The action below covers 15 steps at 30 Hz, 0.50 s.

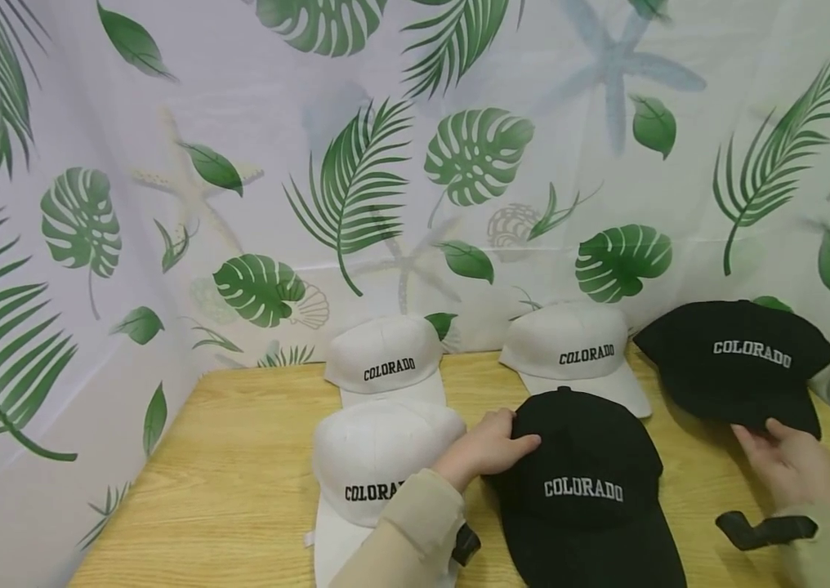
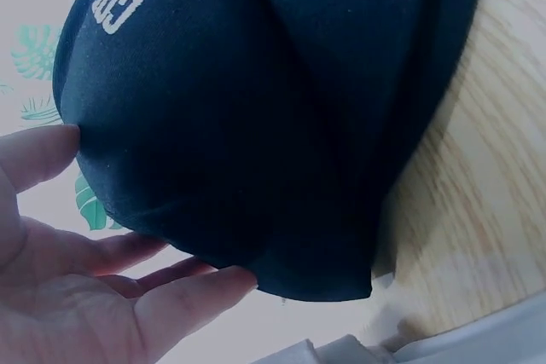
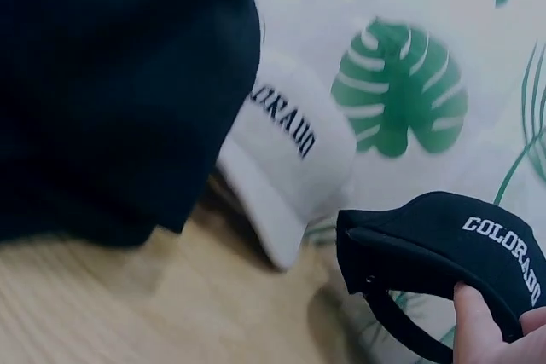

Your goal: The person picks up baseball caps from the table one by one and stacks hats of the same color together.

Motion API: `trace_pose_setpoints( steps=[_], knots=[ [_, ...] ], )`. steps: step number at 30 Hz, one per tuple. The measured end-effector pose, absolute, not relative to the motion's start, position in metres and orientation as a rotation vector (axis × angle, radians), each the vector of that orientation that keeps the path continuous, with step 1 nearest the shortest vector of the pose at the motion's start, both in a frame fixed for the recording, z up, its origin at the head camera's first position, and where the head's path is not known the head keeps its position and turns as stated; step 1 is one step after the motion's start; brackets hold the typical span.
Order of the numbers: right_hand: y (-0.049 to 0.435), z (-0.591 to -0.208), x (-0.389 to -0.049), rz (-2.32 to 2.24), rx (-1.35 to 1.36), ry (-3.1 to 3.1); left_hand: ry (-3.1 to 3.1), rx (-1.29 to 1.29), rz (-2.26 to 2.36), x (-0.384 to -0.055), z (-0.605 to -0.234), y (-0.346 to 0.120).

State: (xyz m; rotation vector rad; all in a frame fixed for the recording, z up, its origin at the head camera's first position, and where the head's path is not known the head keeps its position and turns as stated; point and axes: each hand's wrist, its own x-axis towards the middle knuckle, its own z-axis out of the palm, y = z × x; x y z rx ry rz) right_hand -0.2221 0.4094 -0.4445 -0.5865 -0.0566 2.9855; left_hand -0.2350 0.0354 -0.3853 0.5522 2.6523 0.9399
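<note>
My left hand (image 1: 488,445) grips the left side of the crown of a front black cap (image 1: 577,441), thumb over the fabric. In the left wrist view that black cap (image 2: 213,125) fills most of the picture, with my fingers (image 2: 196,300) at its edge. A second black cap (image 1: 738,351) sits at the far right, tilted. My right hand (image 1: 790,465) pinches its brim from the near side. The right wrist view shows this cap (image 3: 461,245) raised at one edge, with the thumb and a finger at the brim. Both caps read COLORADO in white letters.
Three white COLORADO caps stand on the wooden table (image 1: 187,474): one at back left (image 1: 385,351), one in front of it (image 1: 363,449), and one at back centre (image 1: 569,343). A leaf-patterned cloth (image 1: 385,245) hangs behind the table. Black straps cross both wrists.
</note>
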Motion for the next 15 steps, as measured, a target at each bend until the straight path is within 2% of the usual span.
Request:
trace_pose_setpoints(
  steps=[9, 15],
  knots=[
    [0.389, -0.427, -0.204, 3.041, -0.248, 0.090, 2.730, 0.513, 0.904, -0.228, -0.384, 0.046],
    [0.370, -0.412, -0.197, 3.096, -0.113, -0.031, 2.766, 0.474, 0.884, -0.226, -0.387, 0.052]
  ],
)
